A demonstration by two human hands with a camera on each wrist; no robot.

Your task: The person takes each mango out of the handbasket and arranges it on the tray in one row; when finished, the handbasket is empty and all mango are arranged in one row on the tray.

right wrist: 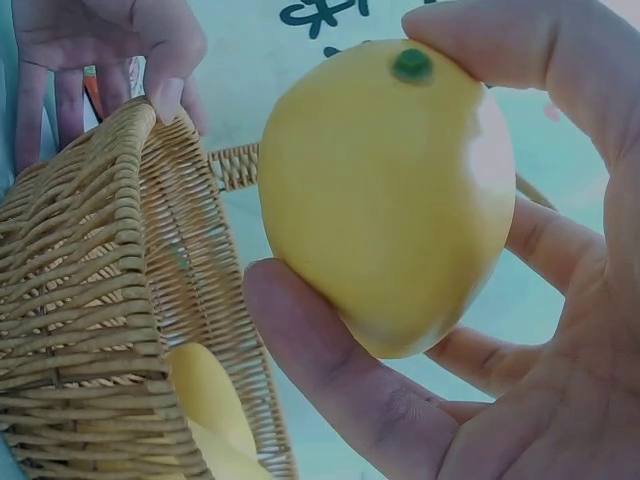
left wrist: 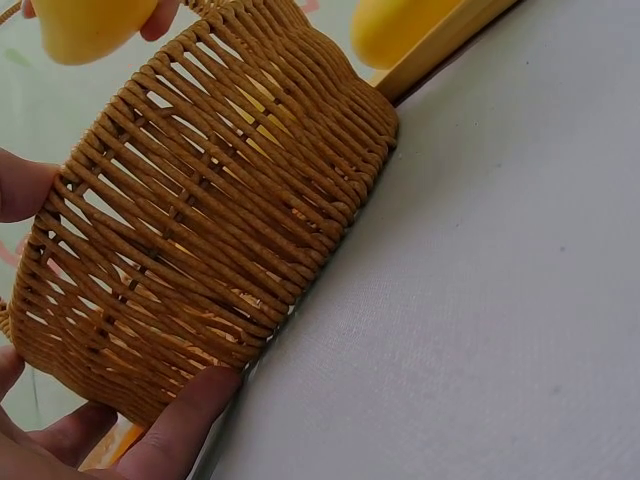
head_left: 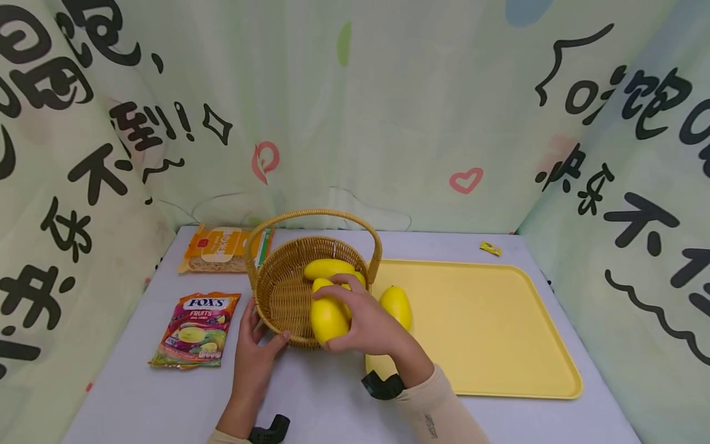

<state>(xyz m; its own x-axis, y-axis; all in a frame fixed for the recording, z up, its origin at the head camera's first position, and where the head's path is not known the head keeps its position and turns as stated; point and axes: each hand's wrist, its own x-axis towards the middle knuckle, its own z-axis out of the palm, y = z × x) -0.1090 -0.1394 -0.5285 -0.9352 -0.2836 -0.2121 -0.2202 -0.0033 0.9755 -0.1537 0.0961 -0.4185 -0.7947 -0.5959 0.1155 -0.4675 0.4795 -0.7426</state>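
Note:
My right hand [head_left: 370,319] holds a yellow mango [right wrist: 385,200] over the right front of a wicker basket [head_left: 283,296]. A green stem spot marks one end of this mango in the right wrist view. My left hand [head_left: 256,354] grips the basket's left front side. Its thumb lies at the rim and its fingers spread along the outer wall. Inside the basket lies yellow fruit [head_left: 328,268], partly hidden by the held mango and my right hand. Just right of the basket, another mango [head_left: 396,306] rests on a yellow tray [head_left: 488,333].
Left of the basket lies a candy bag [head_left: 195,331]. An orange food packet [head_left: 213,250] sits behind it, next to the upright basket handle [head_left: 316,213]. A small yellow packet [head_left: 490,248] lies beyond the tray. More yellow fruit [head_left: 380,365] shows partly behind my right wrist.

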